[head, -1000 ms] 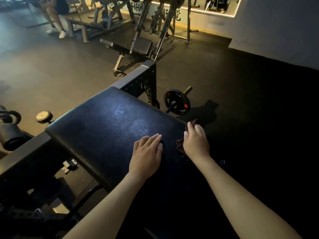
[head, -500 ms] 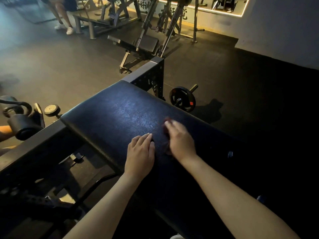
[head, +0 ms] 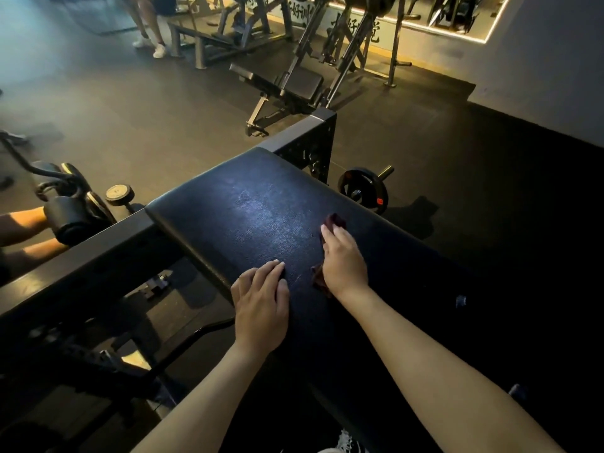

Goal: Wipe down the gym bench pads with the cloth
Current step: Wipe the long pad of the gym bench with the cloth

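Sliding from the right edge toward frame centre, the flat-fingered right hand (head: 344,263) pushed the cloth (head: 334,220) over the padded surface (head: 255,204), left hand (head: 261,308) flat beside it, wiping apparently underway.

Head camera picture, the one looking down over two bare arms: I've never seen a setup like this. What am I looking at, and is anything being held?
There is no machine here. One wide camera sits on a person's head and looks forward and down, so both arms are that person's own. In front of them is a black bench pad, mounted on a dark steel frame. The left hand lies flat on the pad and holds nothing. The right hand presses a dark red cloth onto the pad with fairly straight fingers; the cloth peeks out past the fingertips and beside the wrist. On the floor beyond the pad stands a weight plate, and further back a second bench.
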Available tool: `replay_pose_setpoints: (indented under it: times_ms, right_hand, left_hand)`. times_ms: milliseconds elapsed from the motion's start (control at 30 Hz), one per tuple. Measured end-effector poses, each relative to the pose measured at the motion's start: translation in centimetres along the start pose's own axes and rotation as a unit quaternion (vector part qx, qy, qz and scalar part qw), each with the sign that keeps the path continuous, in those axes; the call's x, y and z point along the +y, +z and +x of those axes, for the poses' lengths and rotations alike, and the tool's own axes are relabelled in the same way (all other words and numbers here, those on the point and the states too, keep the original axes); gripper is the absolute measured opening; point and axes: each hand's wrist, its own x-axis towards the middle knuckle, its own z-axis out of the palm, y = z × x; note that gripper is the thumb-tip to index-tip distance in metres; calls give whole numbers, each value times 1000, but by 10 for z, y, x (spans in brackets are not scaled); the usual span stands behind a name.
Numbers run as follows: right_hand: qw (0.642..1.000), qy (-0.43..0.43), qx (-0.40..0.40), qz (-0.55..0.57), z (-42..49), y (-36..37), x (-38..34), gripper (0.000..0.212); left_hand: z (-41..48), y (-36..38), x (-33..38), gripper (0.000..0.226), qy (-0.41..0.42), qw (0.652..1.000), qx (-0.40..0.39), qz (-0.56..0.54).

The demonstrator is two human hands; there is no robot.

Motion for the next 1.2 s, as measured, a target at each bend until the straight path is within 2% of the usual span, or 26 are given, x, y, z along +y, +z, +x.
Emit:
replay_pose_setpoints:
  times_ms: [67, 167, 300, 400, 467, 533, 567, 733, 867, 967, 1067, 1133, 1200]
  right_hand:
    - [1000, -5, -19, 9, -8, 2, -9, 41]
    - [994, -65, -42, 74, -43, 2, -32, 38]
    - [985, -94, -66, 128, -93, -1, -60, 40]
    - [984, -109, -54, 128, -90, -4, -54, 38]
    - [994, -64, -1, 90, -67, -5, -35, 38]
    - [999, 2, -9, 46, -55, -3, -26, 40]
    - [999, 7, -19, 32, -56, 0, -29, 40]
    - [994, -81, -22, 65, -88, 17, -78, 36]
    - [980, -149, -63, 115, -108, 18, -99, 38]
    - [985, -110, -51, 122, -81, 12, -83, 38]
    - [999, -16, -31, 22, -62, 12, -70, 41]
    - [998, -30, -50, 12, -71, 18, -79, 41]
    - [994, -63, -58, 61, -85, 22, -95, 39]
  left_hand:
    - [-1, 1, 0, 45, -4, 1000, -4, -20]
    - [-4, -6, -3, 45, 11, 998, -1, -62]
    - [-24, -23, -13, 45, 30, 987, 8, -158]
    - [-41, -29, -24, 50, 23, 989, 0, -143]
    - [-49, -29, -33, 53, -13, 992, -6, -128]
    - [-57, -30, -40, 54, -22, 992, -15, -127]
    - [-60, -31, -42, 54, -17, 991, -20, -130]
    - [-59, -39, -46, 48, -41, 980, -28, -194]
    - [-56, -39, -50, 45, -44, 976, -11, -212]
    - [-56, -39, -55, 45, -23, 978, -16, -207]
    - [-53, -43, -58, 43, -27, 979, -15, -203]
    - [-49, -49, -58, 38, -49, 974, -19, -221]
    - [-46, -57, -56, 36, -72, 966, -30, -247]
